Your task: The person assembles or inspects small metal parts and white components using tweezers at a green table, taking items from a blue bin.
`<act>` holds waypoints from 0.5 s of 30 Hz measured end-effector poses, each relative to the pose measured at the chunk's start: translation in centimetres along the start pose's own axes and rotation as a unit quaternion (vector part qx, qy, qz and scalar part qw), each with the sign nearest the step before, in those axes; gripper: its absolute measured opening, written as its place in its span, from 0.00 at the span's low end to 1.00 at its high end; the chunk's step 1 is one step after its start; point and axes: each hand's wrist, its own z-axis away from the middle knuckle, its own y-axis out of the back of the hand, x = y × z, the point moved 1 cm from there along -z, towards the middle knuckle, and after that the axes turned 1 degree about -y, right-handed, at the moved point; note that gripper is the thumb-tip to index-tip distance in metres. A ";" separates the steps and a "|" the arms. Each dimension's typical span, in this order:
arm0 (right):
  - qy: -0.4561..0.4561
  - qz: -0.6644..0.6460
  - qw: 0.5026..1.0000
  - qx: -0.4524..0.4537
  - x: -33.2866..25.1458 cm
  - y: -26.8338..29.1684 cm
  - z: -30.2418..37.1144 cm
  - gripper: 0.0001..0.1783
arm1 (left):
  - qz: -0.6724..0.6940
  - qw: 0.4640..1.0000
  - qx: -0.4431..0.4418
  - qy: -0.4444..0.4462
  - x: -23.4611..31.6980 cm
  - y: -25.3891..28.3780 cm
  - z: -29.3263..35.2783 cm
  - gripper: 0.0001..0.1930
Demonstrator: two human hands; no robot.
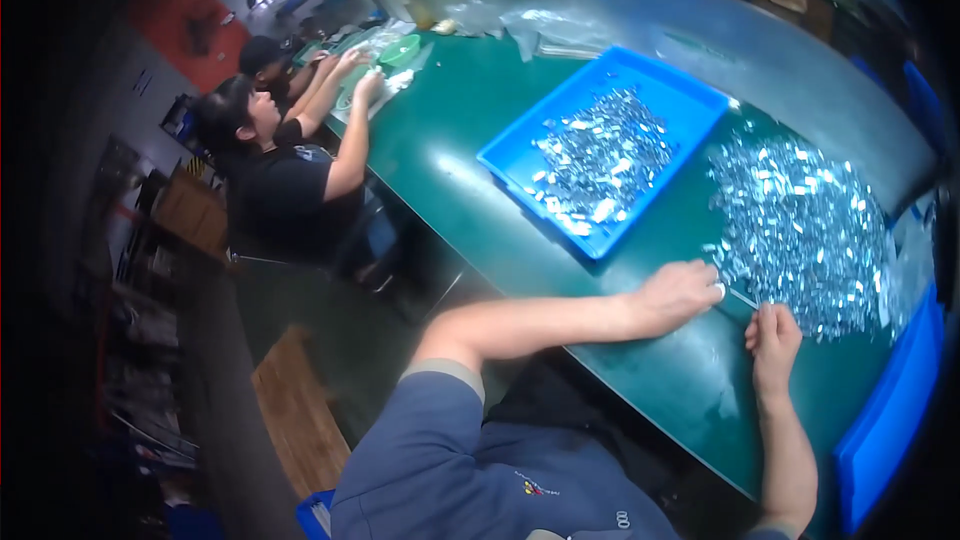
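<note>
My left hand (680, 297) is closed just above the green table, beside the near edge of a heap of small shiny metal pieces (795, 230). Something small and white shows at its fingertips; what it grips is too small to name. My right hand (774, 340) sits lower and to the right, its fingers pinched round a thin pale rod-like thing (742, 297) that points toward my left hand. Whether the rod touches the left fingers I cannot tell. Beyond my left hand, a blue tray (503, 162) holds many similar shiny pieces.
The green table (455, 180) runs away to the upper left, with a grey metal ledge (850, 70) along its far side. A blue bin (890, 430) stands at the right. Two people (290, 160) work at the far left, near a green bowl (400, 50).
</note>
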 end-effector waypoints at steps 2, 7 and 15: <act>-0.024 0.008 1.000 -0.008 -0.2 -0.1 0.1 0.17 | 0.004 0.999 -0.035 0.026 -0.3 0.3 -0.1 0.09; -0.015 0.022 0.999 -0.032 -0.5 -0.3 0.0 0.16 | 0.162 0.983 0.007 0.084 -1.0 1.8 -0.3 0.11; -0.001 0.028 0.999 -0.032 -0.5 0.0 0.1 0.14 | 0.542 0.800 0.007 0.256 -1.3 0.0 -0.5 0.09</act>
